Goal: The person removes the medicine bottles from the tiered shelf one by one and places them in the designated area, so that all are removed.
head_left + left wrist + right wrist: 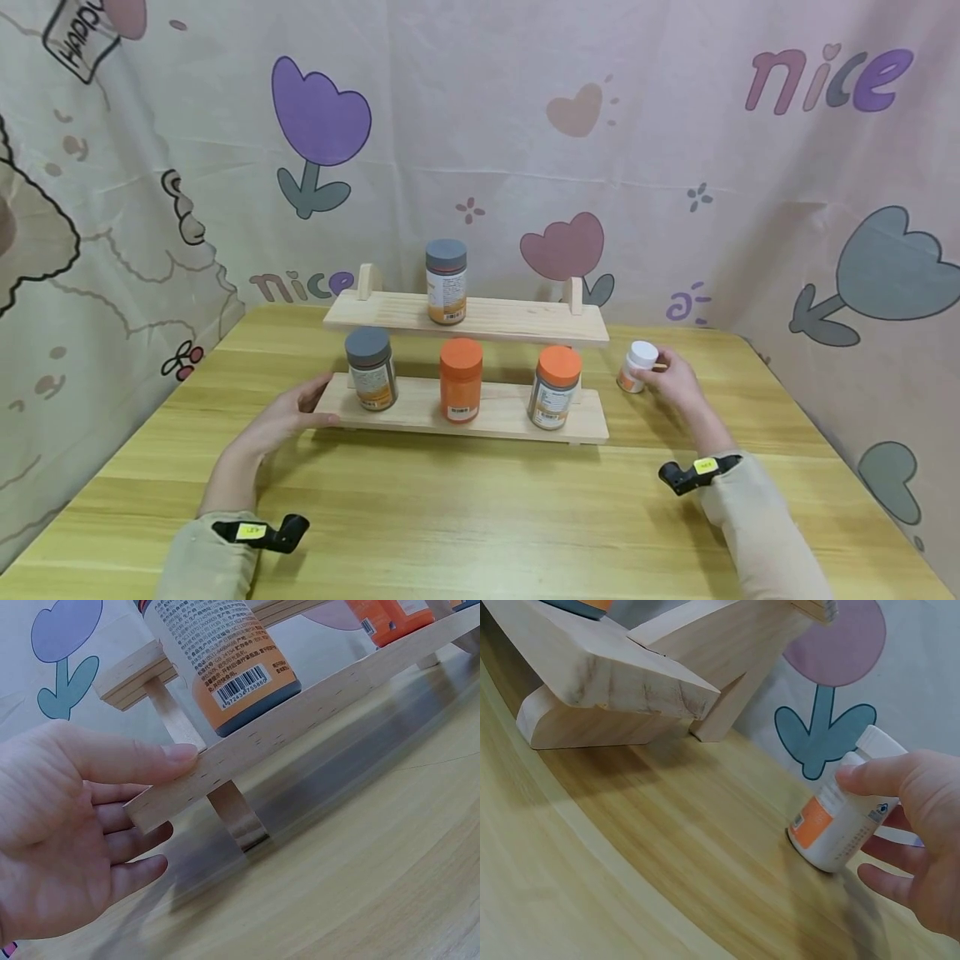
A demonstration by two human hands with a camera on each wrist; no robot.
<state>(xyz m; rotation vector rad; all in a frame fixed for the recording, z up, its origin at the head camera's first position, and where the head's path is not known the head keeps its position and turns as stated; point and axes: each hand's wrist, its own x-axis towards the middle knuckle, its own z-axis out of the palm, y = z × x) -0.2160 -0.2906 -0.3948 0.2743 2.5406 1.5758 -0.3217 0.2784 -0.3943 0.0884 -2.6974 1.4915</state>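
At its left end, my left hand (288, 412) grips the lower board of a two-tier wooden shelf (412, 412). In the left wrist view the thumb lies on the board's edge and the fingers reach beneath it. A small white pill bottle (840, 817) with an orange and white label is held between my right thumb and fingers, just right of the shelf. My right hand (675, 379) comes at it from the right. In the right wrist view the bottle looks tilted, its base close to the table.
On the lower board stand a grey-capped jar (371, 371), an all-orange jar (461, 379) and an orange-capped jar (555, 390). Another grey-capped jar (446, 283) stands on the upper board. Behind the wooden table (465, 517) hangs a printed cloth (465, 108).
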